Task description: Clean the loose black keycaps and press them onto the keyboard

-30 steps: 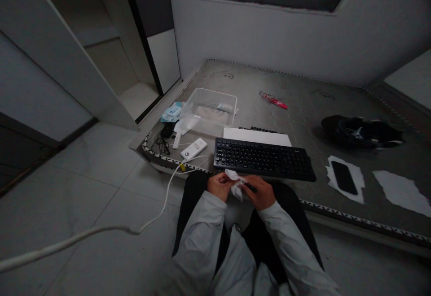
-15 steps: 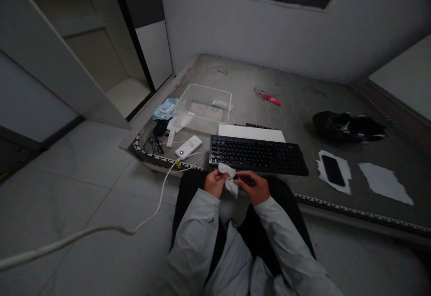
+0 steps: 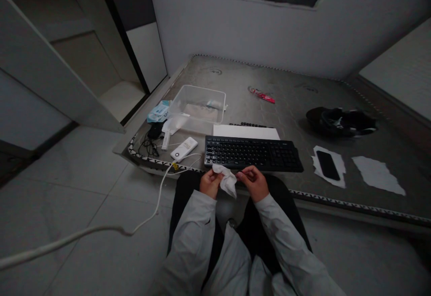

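A crumpled white tissue [image 3: 228,181] is pinched in my left hand [image 3: 209,185], above my lap. Beside it, the fingers of my right hand [image 3: 256,185] are pinched at the tissue's right edge. A small dark bit shows at those fingertips, too small to name. Just beyond both hands lies a black keyboard [image 3: 252,153] at the front edge of the mattress. Behind it sit a white slab [image 3: 245,132] and a row of dark keys [image 3: 257,124], partly hidden.
On the mattress [image 3: 289,103], a clear plastic tub [image 3: 198,123], white power bank [image 3: 183,149] with cable, and blue packet [image 3: 158,111] lie left. To the right are a black shoe [image 3: 340,122], a phone [image 3: 327,165] on paper, and a torn sheet [image 3: 379,174]. A red packet [image 3: 264,95] lies farther back.
My right fingers have drawn slightly away from my left hand, and the tissue is spread wider between them. The whole view has shifted a little.
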A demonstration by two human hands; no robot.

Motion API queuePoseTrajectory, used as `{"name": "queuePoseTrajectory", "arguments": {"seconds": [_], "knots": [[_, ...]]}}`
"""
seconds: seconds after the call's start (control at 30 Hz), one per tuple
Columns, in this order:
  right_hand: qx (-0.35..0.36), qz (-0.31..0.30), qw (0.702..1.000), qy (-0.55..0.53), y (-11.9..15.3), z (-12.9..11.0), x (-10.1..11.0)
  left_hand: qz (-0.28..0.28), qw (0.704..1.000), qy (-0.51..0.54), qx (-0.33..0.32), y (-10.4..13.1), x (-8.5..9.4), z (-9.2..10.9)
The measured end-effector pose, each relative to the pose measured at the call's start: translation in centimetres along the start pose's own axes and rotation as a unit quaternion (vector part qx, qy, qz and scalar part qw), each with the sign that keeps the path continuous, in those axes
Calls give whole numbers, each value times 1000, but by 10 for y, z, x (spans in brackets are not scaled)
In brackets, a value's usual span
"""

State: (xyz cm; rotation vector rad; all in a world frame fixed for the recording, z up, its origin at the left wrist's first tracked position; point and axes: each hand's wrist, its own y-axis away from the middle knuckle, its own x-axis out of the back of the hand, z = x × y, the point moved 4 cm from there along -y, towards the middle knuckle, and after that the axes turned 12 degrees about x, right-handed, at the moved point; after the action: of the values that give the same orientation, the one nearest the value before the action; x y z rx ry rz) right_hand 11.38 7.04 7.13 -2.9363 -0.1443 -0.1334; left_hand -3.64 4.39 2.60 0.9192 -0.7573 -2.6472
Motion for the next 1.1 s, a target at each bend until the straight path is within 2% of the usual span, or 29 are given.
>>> {"name": "queuePoseTrajectory", "arguments": {"seconds": [0.3, 0.5, 0.73, 0.87, 1.0, 1.1], "knots": [[-57, -78, 994, -59, 2, 3, -2, 15, 999, -44, -20, 2, -1, 3], [-89, -87, 987, -105, 3, 11, -1, 13, 999, -50, -17, 3, -3, 5], [-111, -91, 984, -108, 5, 6, -2, 19, 998, -54, -6, 3, -5, 5], [-92, -104, 986, -93, 5, 4, -4, 11, 999, -51, -2, 1, -4, 2], [-29, -100, 993, -46, -2, -1, 1, 1, 998, -60, -10, 0, -3, 1], [17, -92, 996, 14, -16, -9, 8, 8, 997, -77, -25, 1, -3, 4]]}}
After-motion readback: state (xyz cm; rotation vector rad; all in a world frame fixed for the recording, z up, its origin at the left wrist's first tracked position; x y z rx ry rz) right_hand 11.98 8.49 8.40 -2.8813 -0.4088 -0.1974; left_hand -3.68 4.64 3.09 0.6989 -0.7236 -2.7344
